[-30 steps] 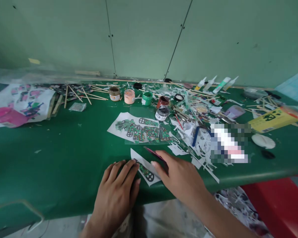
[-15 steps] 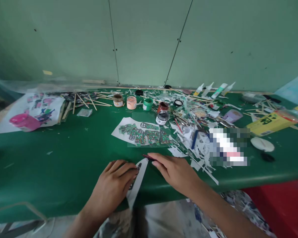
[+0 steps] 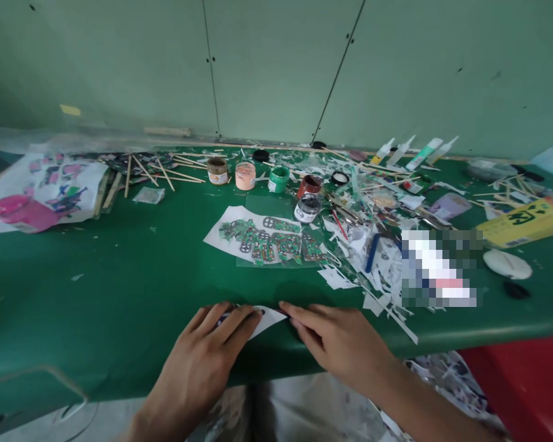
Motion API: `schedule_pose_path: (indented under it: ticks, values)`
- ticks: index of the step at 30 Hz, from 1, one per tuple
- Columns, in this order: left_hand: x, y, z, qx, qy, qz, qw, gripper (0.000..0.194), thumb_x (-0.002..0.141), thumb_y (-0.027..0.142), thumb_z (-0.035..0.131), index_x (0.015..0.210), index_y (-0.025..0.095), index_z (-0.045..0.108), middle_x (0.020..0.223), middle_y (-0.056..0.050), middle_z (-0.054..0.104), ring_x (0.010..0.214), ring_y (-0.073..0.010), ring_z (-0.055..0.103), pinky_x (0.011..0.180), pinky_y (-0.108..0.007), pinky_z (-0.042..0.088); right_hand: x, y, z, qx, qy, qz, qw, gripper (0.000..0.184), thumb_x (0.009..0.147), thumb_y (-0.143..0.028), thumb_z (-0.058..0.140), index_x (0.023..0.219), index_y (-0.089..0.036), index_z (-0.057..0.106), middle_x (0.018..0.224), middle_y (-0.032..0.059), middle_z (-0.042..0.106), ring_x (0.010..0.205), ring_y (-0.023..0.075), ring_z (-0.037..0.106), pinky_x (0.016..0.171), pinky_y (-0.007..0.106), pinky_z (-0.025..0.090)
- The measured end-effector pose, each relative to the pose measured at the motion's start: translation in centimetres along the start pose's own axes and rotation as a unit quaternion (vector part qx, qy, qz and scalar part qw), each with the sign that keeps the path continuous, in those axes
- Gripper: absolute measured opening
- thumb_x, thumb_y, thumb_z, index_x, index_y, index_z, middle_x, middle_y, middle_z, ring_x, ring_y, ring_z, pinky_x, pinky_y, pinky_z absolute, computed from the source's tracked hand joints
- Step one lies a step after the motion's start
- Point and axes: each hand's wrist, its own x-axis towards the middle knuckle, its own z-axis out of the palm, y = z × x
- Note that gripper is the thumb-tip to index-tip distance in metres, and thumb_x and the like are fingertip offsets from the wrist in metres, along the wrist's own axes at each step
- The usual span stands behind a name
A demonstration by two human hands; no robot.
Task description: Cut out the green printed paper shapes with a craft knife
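My left hand (image 3: 212, 353) lies on the green table (image 3: 120, 270) near its front edge, its fingers pressed down on a small white paper cut-out (image 3: 267, 318). My right hand (image 3: 336, 341) rests just right of that paper with fingers stretched forward, and a thin dark-red tool (image 3: 283, 313) shows only as a tip beside its fingertips, so what it grips is hidden. Farther back lies a white sheet of green printed cut-outs (image 3: 262, 239).
Small paint jars (image 3: 246, 175) stand in a row behind the sheet. Paper scraps (image 3: 373, 264) and wooden sticks (image 3: 166, 172) litter the right and back. A pink pot (image 3: 21, 212) sits on a printed sheet at left, glue tubes (image 3: 419, 153) at the back right, a yellow box (image 3: 525, 221) far right.
The paper piece has been turned and pulled toward the table's front edge under my left fingers; both hands shifted slightly nearer me. The printed side no longer shows.
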Motion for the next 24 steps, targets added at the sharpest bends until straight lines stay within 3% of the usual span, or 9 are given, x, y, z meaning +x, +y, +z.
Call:
schedule_pose_path:
  ticks: [6,12,24]
  values:
    - [0.5,0.7,0.0,0.037,-0.025,-0.033,0.998,0.055,0.073,-0.002,0.041,0.118,0.023,0.061,0.108,-0.003,0.069,0.091,-0.0223,0.059,0.076,-0.037,0.05,-0.2,-0.8,0.2,-0.011,0.052,0.043,0.998,0.041,0.095,-0.026,0.036,0.122,-0.028,0.067,0.074,0.001,0.072,0.055,0.0143,0.063,0.047,0.029,0.037]
    - [1.0,0.7,0.2,0.022,-0.018,-0.036,0.999,0.05,0.073,-0.001,0.047,0.115,0.023,0.062,0.105,-0.004,0.068,0.086,-0.0225,0.059,0.073,-0.038,0.05,-0.2,-0.7,0.5,-0.054,0.04,0.026,0.997,0.039,0.092,-0.025,0.04,0.119,-0.029,0.068,0.065,-0.0009,0.068,0.046,0.015,0.06,0.043,0.031,0.028]
    - [0.8,0.6,0.4,0.02,-0.008,-0.034,0.999,0.051,0.074,-0.001,0.044,0.117,0.022,0.062,0.106,-0.004,0.069,0.088,-0.023,0.059,0.074,-0.039,0.05,0.2,-0.3,0.5,-0.069,0.022,0.013,0.997,0.04,0.09,-0.023,0.042,0.121,-0.031,0.066,0.065,-0.0019,0.067,0.045,0.0125,0.055,0.044,0.031,0.022]
